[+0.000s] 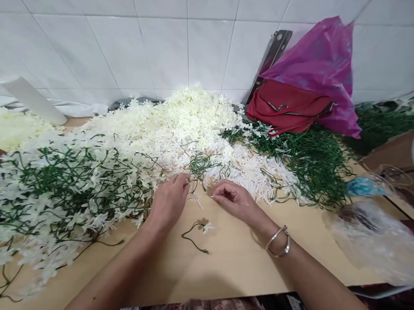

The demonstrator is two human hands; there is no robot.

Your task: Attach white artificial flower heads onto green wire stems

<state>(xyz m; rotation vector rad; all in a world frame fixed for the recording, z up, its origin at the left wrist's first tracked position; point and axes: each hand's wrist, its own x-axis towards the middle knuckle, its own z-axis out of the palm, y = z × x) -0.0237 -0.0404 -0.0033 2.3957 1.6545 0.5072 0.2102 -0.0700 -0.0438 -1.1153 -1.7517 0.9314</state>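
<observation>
My left hand (170, 200) is closed, its thumb and fingertips pinched together beside a small tangle of green stems (201, 164); what it holds is hidden. My right hand (235, 200) pinches a thin white stick, whose tip just shows at the fingers. Between my forearms a single green stem (193, 238) with a white blossom (207, 227) lies on the table (229, 268). Loose thin white sticks (243, 167) are spread beyond my right hand. To the left of my left hand spreads a heap of white flowers on green stems (67, 179).
Cream petals (194, 112) are heaped along the tiled wall. A mass of green stems (310, 159) lies at right, below a red handbag (287, 103) and purple plastic bag (326, 63). A clear plastic bag (378, 243) rests front right. A white roll (33, 101) leans at back left.
</observation>
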